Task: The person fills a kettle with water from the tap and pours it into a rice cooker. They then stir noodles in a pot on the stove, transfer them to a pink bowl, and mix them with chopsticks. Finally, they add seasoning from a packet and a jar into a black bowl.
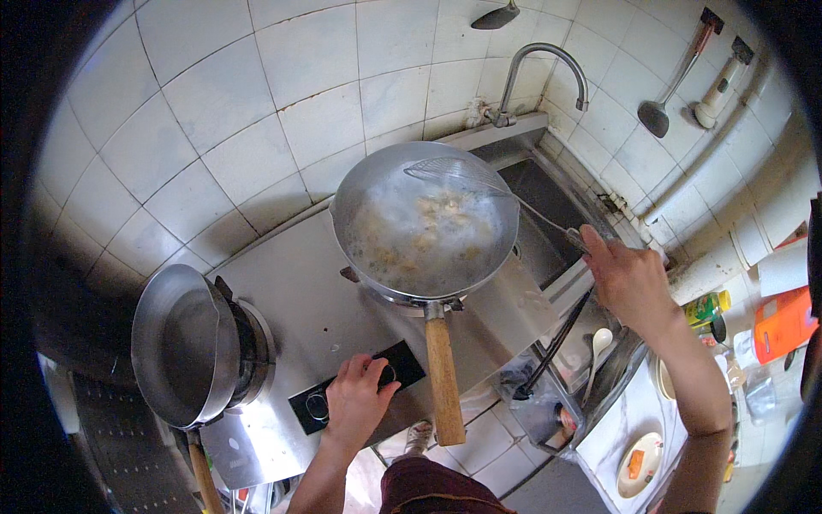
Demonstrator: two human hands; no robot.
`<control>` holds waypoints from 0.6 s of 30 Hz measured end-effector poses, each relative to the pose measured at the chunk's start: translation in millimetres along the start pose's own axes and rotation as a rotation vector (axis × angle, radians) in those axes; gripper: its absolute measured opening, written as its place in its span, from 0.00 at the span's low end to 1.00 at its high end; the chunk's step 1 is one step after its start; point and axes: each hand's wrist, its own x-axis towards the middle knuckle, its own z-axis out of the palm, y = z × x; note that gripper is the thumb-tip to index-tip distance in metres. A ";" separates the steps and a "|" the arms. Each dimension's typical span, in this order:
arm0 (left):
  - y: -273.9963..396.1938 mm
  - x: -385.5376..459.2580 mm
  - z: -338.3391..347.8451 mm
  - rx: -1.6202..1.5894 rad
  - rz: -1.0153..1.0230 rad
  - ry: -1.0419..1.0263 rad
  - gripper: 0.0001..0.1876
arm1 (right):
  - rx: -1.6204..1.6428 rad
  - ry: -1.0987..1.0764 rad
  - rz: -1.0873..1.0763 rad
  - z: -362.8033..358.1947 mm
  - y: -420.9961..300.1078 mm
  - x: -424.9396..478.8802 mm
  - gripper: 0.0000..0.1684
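Observation:
My right hand [626,276] grips the handle of a wire skimmer [449,173]. The skimmer's mesh head hangs over the far right part of a metal wok [350,199], tilted, with its shaft crossing the rim. Inside the wok, pale golden food pieces [427,225] sit in foaming, steaming liquid. The wok rests on the right burner, its wooden handle [443,379] pointing towards me. My left hand [356,395] has its fingers around a stove knob [387,374] on the black control panel [308,408]. The fingers partly hide that knob.
A second wok [180,347] leans tilted on the left burner. Behind the right side lie a sink [552,270] and curved faucet [546,48]. To the right are a white spoon [598,350] in a tray and a plate [629,450] holding an orange piece. Utensils hang on the tiled wall.

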 end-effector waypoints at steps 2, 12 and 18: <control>0.0 0.2 0.3 0.005 0.002 0.002 0.19 | 0.069 -0.021 -0.063 -15.6 6.0 5.4 0.17; 0.7 -0.2 -1.1 0.022 0.064 0.036 0.20 | 0.987 -0.938 0.268 -56.0 30.4 55.5 0.17; -2.7 -1.7 -0.1 0.031 0.055 0.034 0.20 | 1.357 -0.910 0.427 -11.8 21.1 38.3 0.15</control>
